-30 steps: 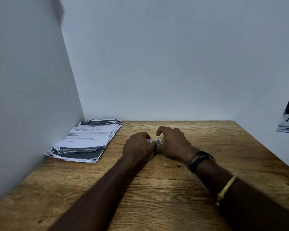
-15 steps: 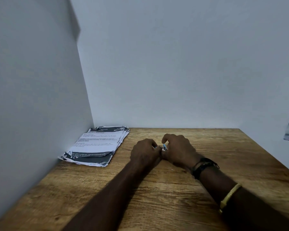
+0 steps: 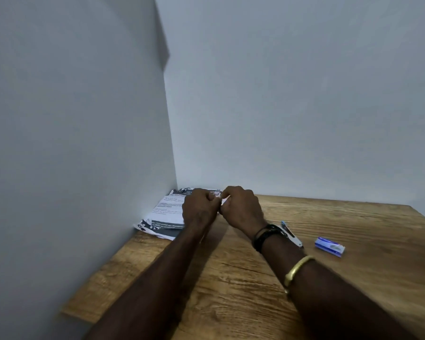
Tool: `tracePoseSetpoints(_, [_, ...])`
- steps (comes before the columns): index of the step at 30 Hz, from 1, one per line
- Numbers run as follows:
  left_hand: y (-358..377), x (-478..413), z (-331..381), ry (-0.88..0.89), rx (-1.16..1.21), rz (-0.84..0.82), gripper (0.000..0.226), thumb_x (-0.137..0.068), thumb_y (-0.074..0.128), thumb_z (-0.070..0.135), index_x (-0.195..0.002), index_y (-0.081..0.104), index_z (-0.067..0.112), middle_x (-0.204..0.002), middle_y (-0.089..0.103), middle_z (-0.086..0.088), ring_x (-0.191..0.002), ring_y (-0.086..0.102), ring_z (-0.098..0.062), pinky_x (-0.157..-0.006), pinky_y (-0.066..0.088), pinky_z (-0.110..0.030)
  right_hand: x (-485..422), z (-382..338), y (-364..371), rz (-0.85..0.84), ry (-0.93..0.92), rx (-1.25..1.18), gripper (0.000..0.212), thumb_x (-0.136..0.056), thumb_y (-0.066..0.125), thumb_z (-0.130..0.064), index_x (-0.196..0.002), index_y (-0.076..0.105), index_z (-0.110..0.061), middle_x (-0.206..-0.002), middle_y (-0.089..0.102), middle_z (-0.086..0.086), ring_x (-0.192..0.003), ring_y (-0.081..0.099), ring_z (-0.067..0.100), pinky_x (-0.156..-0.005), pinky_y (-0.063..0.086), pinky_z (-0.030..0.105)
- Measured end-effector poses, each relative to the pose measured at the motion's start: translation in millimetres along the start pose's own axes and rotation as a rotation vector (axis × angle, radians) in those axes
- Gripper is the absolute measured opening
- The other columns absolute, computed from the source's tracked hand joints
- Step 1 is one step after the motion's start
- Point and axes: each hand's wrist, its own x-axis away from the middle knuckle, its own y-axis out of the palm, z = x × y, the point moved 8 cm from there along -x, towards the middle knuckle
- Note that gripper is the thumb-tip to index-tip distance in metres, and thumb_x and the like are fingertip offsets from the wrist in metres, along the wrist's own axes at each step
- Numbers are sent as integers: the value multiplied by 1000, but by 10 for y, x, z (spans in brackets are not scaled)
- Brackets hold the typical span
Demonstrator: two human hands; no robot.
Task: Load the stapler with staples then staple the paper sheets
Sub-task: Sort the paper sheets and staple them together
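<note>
stapler (image 3: 291, 233) half hidden behind right wrist; both hands' fingers (image 3: 227, 192) pinched together, contents unclear.

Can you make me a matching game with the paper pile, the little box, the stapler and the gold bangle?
Things:
1. paper stack
2. staple box
3. stapler
4. gold bangle

Places:
A. on the right forearm
B. lying just right of the right wrist
C. in the far left corner
D. alone on the table's right side

Pairs: 1-C, 2-D, 3-B, 4-A
</note>
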Motion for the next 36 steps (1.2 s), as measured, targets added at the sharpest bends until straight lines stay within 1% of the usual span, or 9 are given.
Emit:
tracePoseSetpoints(7, [-175, -320, -417, -103, 44, 51, 21, -79, 71, 30, -75, 73, 10, -77, 74, 0, -84, 70, -24, -75, 51, -33, -264, -202, 502, -59, 65, -58, 22, -86, 68, -20, -107, 74, -23, -117, 73, 5, -111, 67, 29, -85, 55, 32])
tracePoseSetpoints(11, [-82, -433, -537, -144, 66, 19, 13, -86, 65, 22, -95, 72, 17, -106, 74, -2, -108, 66, -26, -94, 48, -35, -377, -126, 716, -104, 115, 11, 29, -87, 66, -14, -116, 67, -12, -127, 67, 13, -121, 63, 35, -92, 53, 34])
tracePoseSetpoints(17, [69, -476, -712, -242, 76, -42, 29, -82, 57, 12, -107, 68, 22, -120, 69, -3, -120, 59, -27, -101, 42, -31, -454, -3, 864, -119, 216, 141, 41, -86, 69, -28, -125, 64, -15, -134, 64, 11, -124, 64, 34, -94, 55, 37])
tracePoseSetpoints(20, [79, -482, -761, -256, 82, -30, 30, -82, 56, 12, -107, 68, 22, -121, 70, -4, -121, 59, -28, -101, 42, -30, -509, 39, 890, -99, 261, 111, 42, -86, 70, -28, -126, 63, -15, -135, 64, 11, -124, 64, 33, -95, 54, 37])
tracePoseSetpoints(25, [74, -492, -787, -248, 95, -12, 30, -81, 56, 11, -106, 68, 23, -119, 71, -3, -119, 60, -27, -99, 42, -30, -537, 193, 921, -71, 403, -97, 45, -81, 74, -23, -125, 63, -15, -132, 67, 13, -122, 64, 36, -98, 56, 39])
tracePoseSetpoints(29, [34, -498, -769, -224, 111, 49, 29, -83, 54, 10, -105, 67, 24, -118, 71, -4, -117, 61, -29, -98, 42, -32, -548, 199, 955, -41, 434, -207, 31, -80, 71, -23, -110, 72, -17, -124, 72, 11, -114, 68, 35, -89, 55, 35])
tracePoseSetpoints(32, [-35, -485, -727, -182, 140, 118, 25, -85, 54, 11, -103, 66, 24, -114, 72, -4, -112, 62, -30, -91, 42, -32, -561, 147, 957, 36, 396, -289, 16, -81, 68, -23, -94, 74, -17, -112, 75, 8, -103, 69, 34, -77, 48, 29])
tracePoseSetpoints(34, [-75, -472, -696, -156, 156, 157, 22, -87, 55, 14, -103, 66, 23, -112, 73, -3, -110, 64, -29, -86, 40, -30, -578, 105, 964, 80, 364, -350, 9, -87, 67, -21, -94, 69, -15, -112, 73, 8, -105, 66, 34, -81, 48, 31])
tracePoseSetpoints(36, [-117, -459, -654, -133, 179, 190, 20, -89, 56, 16, -105, 66, 23, -111, 74, -2, -107, 65, -28, -82, 38, -28, -589, 94, 978, 111, 377, -433, 7, -92, 66, -19, -97, 65, -13, -114, 71, 10, -107, 64, 34, -91, 53, 40])
